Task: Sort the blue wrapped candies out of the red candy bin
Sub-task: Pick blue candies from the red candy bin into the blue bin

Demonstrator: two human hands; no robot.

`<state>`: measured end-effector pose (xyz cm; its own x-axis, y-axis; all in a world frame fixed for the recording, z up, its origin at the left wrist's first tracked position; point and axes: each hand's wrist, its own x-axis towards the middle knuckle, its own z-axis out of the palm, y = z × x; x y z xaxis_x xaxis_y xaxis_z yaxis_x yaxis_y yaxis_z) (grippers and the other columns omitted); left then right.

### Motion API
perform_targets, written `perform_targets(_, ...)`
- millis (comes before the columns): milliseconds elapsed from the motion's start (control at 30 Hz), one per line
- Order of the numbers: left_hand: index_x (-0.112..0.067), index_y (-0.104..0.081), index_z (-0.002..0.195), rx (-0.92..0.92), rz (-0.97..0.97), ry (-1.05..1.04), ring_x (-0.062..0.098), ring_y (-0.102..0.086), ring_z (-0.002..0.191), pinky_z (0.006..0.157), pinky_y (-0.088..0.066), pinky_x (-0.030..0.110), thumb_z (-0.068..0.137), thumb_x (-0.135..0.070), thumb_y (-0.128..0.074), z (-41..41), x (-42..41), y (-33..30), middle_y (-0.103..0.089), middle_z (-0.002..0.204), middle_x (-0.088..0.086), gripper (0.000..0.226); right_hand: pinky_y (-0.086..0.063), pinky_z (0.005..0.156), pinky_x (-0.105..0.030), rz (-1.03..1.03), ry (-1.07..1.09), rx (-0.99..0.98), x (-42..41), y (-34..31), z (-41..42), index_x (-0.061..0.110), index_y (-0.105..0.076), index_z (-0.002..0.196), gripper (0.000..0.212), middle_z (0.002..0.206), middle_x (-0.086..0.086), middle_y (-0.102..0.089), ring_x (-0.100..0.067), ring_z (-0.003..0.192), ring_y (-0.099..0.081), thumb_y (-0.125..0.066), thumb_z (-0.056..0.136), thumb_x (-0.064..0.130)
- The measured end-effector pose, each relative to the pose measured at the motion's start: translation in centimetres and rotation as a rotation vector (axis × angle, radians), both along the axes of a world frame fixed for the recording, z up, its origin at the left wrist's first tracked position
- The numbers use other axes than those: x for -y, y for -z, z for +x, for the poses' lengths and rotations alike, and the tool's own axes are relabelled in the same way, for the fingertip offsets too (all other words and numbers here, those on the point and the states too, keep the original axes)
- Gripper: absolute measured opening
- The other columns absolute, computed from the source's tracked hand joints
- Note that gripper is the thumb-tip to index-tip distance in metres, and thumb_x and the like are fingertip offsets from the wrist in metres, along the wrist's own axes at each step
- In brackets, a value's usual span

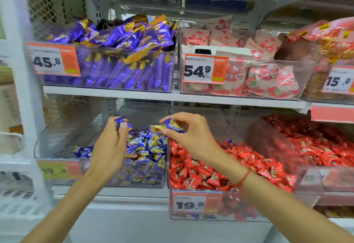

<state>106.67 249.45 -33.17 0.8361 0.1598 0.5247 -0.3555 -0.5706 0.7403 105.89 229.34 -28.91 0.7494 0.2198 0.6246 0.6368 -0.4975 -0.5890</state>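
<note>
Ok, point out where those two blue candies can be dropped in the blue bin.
Free: the bare floor of the blue candy bin, left of the blue pile, beside the left hand. Crowded: the pile under the right hand and the full red candy bin.

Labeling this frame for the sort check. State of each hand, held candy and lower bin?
left hand: grips a blue candy, over the blue bin
right hand: pinches a blue candy, over the divide between bins
blue bin: partly filled, blue candies
red bin: heaped with red candies; one blue candy at the back
</note>
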Motion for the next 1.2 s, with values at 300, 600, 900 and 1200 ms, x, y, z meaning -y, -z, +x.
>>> perform_targets(300, -0.019, -0.029, 0.151, -0.340, 0.452, 0.038, 0.027, -0.028, 0.142, 0.114, -0.027, 0.042, 0.097, -0.052, -0.035, 4.9, -4.3, 1.1, -0.023, 0.158, 0.006, 0.064, -0.037, 0.102, -0.040, -0.797, 0.109, -0.110, -6.3, 2.2, 5.9, 0.024, -0.048, 0.139, 0.053, 0.128, -0.007, -0.059, -0.027, 0.122, -0.049, -0.063, 0.089, 0.030)
perform_targets(600, -0.041, -0.017, 0.151, -0.248, 0.828, 0.353, 0.017, -0.006, 0.149, 0.119, -0.010, 0.046, 0.095, -0.064, -0.020, 5.4, 1.8, 2.6, -0.007, 0.161, -0.011, 0.060, -0.032, 0.103, -0.020, -0.527, 0.070, -0.107, 0.9, 2.6, 1.8, 0.030, -0.057, 0.131, 0.033, 0.136, 0.009, -0.054, -0.010, 0.125, -0.046, -0.048, 0.099, 0.032)
perform_targets(900, -0.039, -0.020, 0.151, -0.574, 0.811, 0.041, 0.025, -0.004, 0.149, 0.116, -0.010, 0.058, 0.097, -0.061, -0.029, 9.2, -0.2, 3.8, -0.012, 0.161, 0.000, 0.059, -0.014, 0.109, -0.014, -0.415, -0.081, -0.361, 2.4, 4.6, 2.5, 0.038, -0.037, 0.143, 0.046, 0.154, 0.019, -0.022, 0.010, 0.135, -0.019, -0.035, 0.098, 0.047)
perform_targets(1200, -0.035, -0.046, 0.140, -0.078, 0.573, 0.049, 0.020, -0.035, 0.138, 0.112, -0.028, 0.042, 0.090, -0.067, -0.018, 5.2, 0.4, 3.2, -0.041, 0.149, -0.004, 0.066, -0.027, 0.112, -0.022, -0.436, 0.007, -0.246, 6.0, 3.7, -0.1, 0.040, -0.041, 0.141, 0.045, 0.144, 0.022, -0.040, 0.005, 0.133, -0.034, -0.043, 0.097, 0.045)
